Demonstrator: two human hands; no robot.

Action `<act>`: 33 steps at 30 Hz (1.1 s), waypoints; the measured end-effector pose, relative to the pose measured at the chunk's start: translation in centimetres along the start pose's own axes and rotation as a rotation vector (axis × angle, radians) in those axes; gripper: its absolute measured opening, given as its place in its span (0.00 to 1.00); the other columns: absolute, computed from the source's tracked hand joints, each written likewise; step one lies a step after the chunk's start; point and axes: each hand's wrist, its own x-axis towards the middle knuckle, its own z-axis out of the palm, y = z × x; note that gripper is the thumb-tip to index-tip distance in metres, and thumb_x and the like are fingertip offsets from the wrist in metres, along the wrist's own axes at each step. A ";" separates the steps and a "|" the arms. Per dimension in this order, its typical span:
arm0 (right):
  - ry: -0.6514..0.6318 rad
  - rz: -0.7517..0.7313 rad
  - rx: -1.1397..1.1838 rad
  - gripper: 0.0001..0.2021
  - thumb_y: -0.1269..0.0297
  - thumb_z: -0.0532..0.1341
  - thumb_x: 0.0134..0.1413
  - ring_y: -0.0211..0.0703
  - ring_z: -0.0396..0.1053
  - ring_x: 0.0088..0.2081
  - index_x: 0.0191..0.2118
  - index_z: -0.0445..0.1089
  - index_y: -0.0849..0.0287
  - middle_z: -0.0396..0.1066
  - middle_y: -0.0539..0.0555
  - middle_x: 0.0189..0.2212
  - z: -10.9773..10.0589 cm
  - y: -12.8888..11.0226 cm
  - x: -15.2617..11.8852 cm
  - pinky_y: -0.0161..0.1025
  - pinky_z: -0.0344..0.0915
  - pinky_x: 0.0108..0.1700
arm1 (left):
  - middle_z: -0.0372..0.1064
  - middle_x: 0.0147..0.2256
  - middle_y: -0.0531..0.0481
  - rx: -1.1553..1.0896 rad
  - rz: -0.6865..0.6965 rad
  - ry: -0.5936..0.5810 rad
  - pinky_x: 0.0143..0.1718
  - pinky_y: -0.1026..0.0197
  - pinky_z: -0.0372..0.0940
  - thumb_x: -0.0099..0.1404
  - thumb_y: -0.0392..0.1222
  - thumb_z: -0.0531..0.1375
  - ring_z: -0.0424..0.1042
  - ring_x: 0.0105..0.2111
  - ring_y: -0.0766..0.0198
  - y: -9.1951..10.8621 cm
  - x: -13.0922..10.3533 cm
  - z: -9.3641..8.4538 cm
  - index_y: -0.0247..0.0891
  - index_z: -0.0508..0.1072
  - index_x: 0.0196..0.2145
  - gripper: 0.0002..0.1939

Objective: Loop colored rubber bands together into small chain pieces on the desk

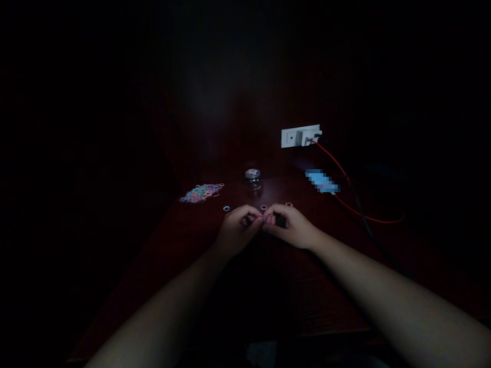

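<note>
My left hand [239, 228] and my right hand [290, 225] meet over the dark red table, thumbs and fingertips pinched together. Between the fingertips shows a sliver of a small bluish-purple elastic band [264, 221], mostly hidden by the fingers. Just beyond my hands lie three loose bands: a light blue one [226, 208] on the left, a pinkish one [263, 207] behind the fingertips and a peach one [289, 204] on the right. A heap of many-coloured elastic bands [200, 193] lies further left.
A small clear jar with a lid [252, 179] stands at the back of the table [307, 296]. On the wall, a white socket [300, 136] holds a charger. Its red cable [333, 157] runs down near a blurred-out blue device [321, 180] at the right. The surroundings are very dark.
</note>
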 end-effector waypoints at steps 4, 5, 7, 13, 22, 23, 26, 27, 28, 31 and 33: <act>0.040 0.014 -0.010 0.09 0.60 0.60 0.56 0.37 0.63 0.29 0.32 0.69 0.60 0.67 0.51 0.27 0.2 0.2 0.1 0.36 0.62 0.33 | 0.72 0.31 0.52 0.017 0.017 0.012 0.30 0.66 0.60 0.62 0.39 0.60 0.68 0.29 0.68 -0.1 0.0 0.0 0.38 0.73 0.33 0.03; 0.048 0.014 -0.016 0.08 0.61 0.59 0.56 0.37 0.63 0.29 0.32 0.69 0.60 0.67 0.51 0.27 0.2 0.3 0.2 0.35 0.62 0.33 | 0.72 0.31 0.52 0.020 0.016 0.016 0.30 0.66 0.60 0.62 0.39 0.60 0.68 0.29 0.68 -0.1 0.0 0.0 0.38 0.73 0.33 0.03; 0.059 0.010 -0.027 0.07 0.63 0.59 0.56 0.37 0.63 0.28 0.31 0.69 0.60 0.67 0.50 0.26 0.2 0.4 0.2 0.35 0.61 0.32 | 0.72 0.30 0.52 0.020 0.006 0.019 0.29 0.66 0.60 0.62 0.40 0.60 0.68 0.29 0.68 -0.1 0.0 0.0 0.38 0.73 0.33 0.03; 0.067 -0.011 -0.049 0.06 0.65 0.59 0.57 0.37 0.64 0.29 0.32 0.70 0.61 0.67 0.50 0.26 0.0 0.5 0.3 0.35 0.61 0.33 | 0.72 0.30 0.52 0.007 -0.012 0.026 0.28 0.66 0.60 0.62 0.40 0.61 0.67 0.28 0.69 -0.2 0.1 0.0 0.38 0.73 0.33 0.04; 0.045 -0.061 -0.125 0.06 0.67 0.58 0.58 0.37 0.64 0.30 0.31 0.69 0.61 0.67 0.51 0.26 -0.1 0.5 0.1 0.35 0.61 0.34 | 0.71 0.29 0.52 0.014 0.025 0.033 0.28 0.67 0.60 0.62 0.39 0.60 0.67 0.27 0.69 0.1 0.0 -0.2 0.37 0.72 0.33 0.03; 0.046 -0.067 -0.130 0.06 0.67 0.58 0.58 0.37 0.64 0.30 0.32 0.69 0.61 0.67 0.51 0.27 -0.1 0.4 0.1 0.35 0.61 0.34 | 0.71 0.29 0.53 0.015 0.031 0.035 0.28 0.67 0.60 0.62 0.39 0.61 0.67 0.27 0.70 0.1 0.0 -0.2 0.37 0.72 0.33 0.03; 0.074 -0.069 -0.113 0.04 0.67 0.59 0.56 0.37 0.65 0.30 0.36 0.69 0.60 0.68 0.50 0.28 -0.1 0.5 0.1 0.35 0.63 0.34 | 0.71 0.28 0.53 0.017 0.042 0.043 0.28 0.67 0.60 0.62 0.39 0.61 0.66 0.26 0.70 0.0 -0.1 -0.2 0.37 0.72 0.33 0.03; 0.087 -0.065 -0.100 0.05 0.67 0.59 0.56 0.37 0.65 0.30 0.38 0.69 0.60 0.68 0.51 0.28 -0.1 0.5 0.1 0.36 0.63 0.34 | 0.71 0.28 0.53 0.017 0.043 0.040 0.28 0.67 0.60 0.62 0.40 0.61 0.66 0.26 0.70 0.0 -0.1 -0.1 0.37 0.72 0.33 0.03; 0.096 -0.062 -0.091 0.05 0.67 0.60 0.56 0.37 0.65 0.30 0.39 0.69 0.60 0.68 0.51 0.29 -0.1 0.6 0.1 0.36 0.63 0.35 | 0.71 0.28 0.53 0.016 0.044 0.037 0.27 0.67 0.60 0.62 0.40 0.60 0.66 0.26 0.70 -0.1 -0.1 -0.1 0.37 0.72 0.33 0.04; 0.097 -0.062 -0.095 0.04 0.67 0.60 0.56 0.37 0.65 0.30 0.36 0.69 0.60 0.68 0.51 0.28 -0.1 0.6 0.2 0.36 0.64 0.35 | 0.71 0.28 0.53 0.013 0.046 0.031 0.27 0.67 0.60 0.62 0.40 0.60 0.66 0.26 0.70 -0.1 -0.1 -0.1 0.37 0.72 0.33 0.04; 0.090 -0.064 -0.112 0.03 0.68 0.59 0.56 0.37 0.65 0.30 0.34 0.70 0.60 0.68 0.51 0.27 -0.1 0.6 0.2 0.36 0.63 0.35 | 0.71 0.28 0.53 0.010 0.046 0.035 0.27 0.67 0.60 0.62 0.40 0.60 0.66 0.26 0.70 -0.2 0.0 -0.1 0.37 0.72 0.33 0.04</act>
